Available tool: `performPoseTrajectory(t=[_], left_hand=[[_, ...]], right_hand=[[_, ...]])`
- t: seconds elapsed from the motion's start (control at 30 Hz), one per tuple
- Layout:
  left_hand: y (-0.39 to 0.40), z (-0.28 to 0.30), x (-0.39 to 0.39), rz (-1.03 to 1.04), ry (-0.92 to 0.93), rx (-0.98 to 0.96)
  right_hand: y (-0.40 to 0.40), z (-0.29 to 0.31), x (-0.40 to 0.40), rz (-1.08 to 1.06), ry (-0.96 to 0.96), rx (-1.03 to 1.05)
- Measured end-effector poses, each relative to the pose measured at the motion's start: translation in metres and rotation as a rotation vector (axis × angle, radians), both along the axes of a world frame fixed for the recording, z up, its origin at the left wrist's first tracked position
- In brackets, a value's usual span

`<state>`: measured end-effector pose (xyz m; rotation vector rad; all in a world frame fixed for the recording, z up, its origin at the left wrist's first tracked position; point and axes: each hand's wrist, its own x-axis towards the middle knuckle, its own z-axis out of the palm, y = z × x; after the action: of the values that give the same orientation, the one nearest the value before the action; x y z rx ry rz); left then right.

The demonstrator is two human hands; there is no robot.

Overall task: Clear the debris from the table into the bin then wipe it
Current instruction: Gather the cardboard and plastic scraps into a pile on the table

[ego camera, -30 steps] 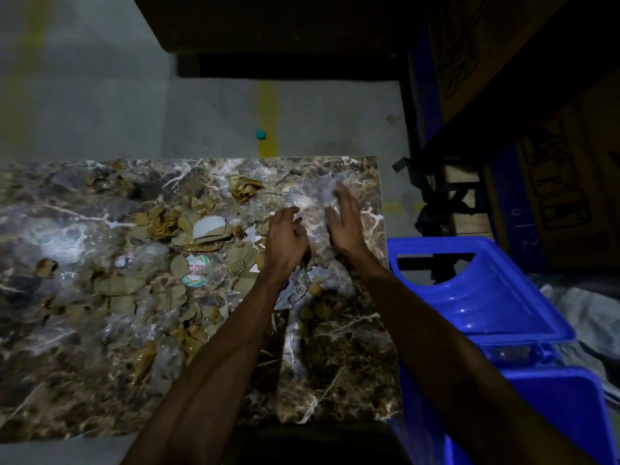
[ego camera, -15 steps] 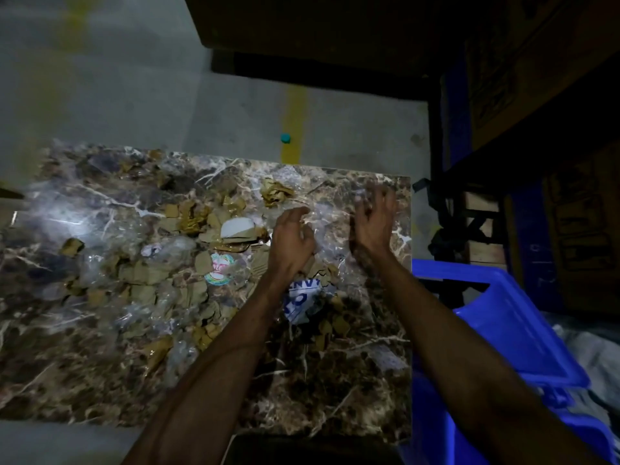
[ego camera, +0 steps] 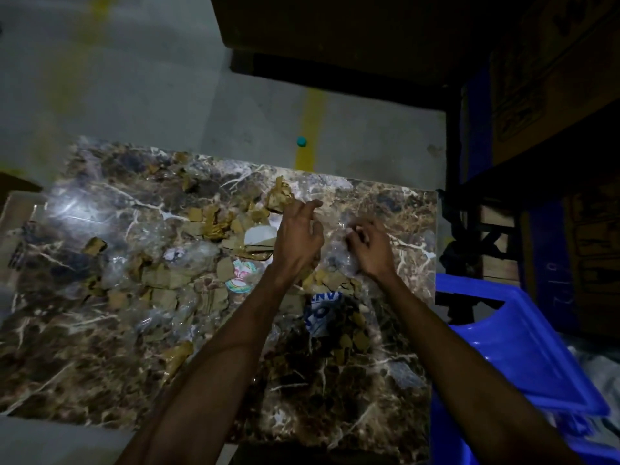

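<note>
Gathering scraps on the brown marbled table [ego camera: 100, 347]

Our right hand [ego camera: 370, 248] pinches crumpled clear plastic wrap [ego camera: 339, 256]; our left hand [ego camera: 297, 239] hovers loosely curled over torn brown cardboard debris [ego camera: 161, 276]. The blue plastic bin [ego camera: 523, 350] stands just right.

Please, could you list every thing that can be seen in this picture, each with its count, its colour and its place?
table: one, brown marble pattern with white veins, centre of the view.
cardboard scraps: many, tan, scattered over the middle of the table.
clear plastic wrap: several crumpled pieces, transparent, among the scraps.
round sticker: one, white with green and red, left of the left forearm.
blue and white label: one, between the forearms.
bin: one, blue, right of the table.
bottle cap: one, teal, on the floor beyond the table.
left hand: over the debris, fingers loosely bent.
right hand: fingers curled on plastic wrap.
</note>
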<state>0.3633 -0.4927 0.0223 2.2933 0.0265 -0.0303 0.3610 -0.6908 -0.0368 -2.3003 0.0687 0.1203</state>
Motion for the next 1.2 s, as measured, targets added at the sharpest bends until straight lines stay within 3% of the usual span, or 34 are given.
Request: performPoseTrajectory(t=[0.13, 0.2, 0.3, 0.4, 0.53, 0.6, 0.7, 0.87, 1.1, 1.2], left_hand=[[0.022, 0.000, 0.015, 0.100, -0.054, -0.038], [0.036, -0.004, 0.030, 0.125, -0.047, 0.003], [0.057, -0.016, 0.054, 0.045, 0.045, 0.141], [0.069, -0.034, 0.064, -0.063, 0.170, 0.250], [0.073, -0.046, 0.040, -0.204, 0.122, 0.315], [0.072, -0.049, 0.022, -0.235, 0.082, 0.293], [0.071, -0.042, 0.005, -0.249, 0.099, 0.215], [0.084, -0.005, -0.014, -0.136, 0.018, 0.129], [0.144, 0.025, -0.047, 0.079, 0.077, 0.109], [0.160, 0.025, -0.045, 0.140, 0.129, 0.140]], right_hand=[[0.029, 0.029, 0.043, -0.117, -0.063, 0.034], [0.052, 0.030, 0.058, 0.017, 0.008, 0.025], [0.077, 0.006, 0.047, 0.274, 0.083, -0.156], [0.081, -0.013, 0.011, 0.362, 0.082, -0.198], [0.076, -0.001, -0.012, 0.313, -0.028, 0.020], [0.075, 0.005, -0.006, 0.212, -0.104, 0.025], [0.082, 0.009, 0.009, 0.125, -0.064, 0.024], [0.121, 0.009, 0.035, 0.323, 0.026, -0.006], [0.152, -0.003, 0.002, 0.629, 0.112, -0.141], [0.151, 0.007, -0.001, 0.603, 0.030, -0.057]])
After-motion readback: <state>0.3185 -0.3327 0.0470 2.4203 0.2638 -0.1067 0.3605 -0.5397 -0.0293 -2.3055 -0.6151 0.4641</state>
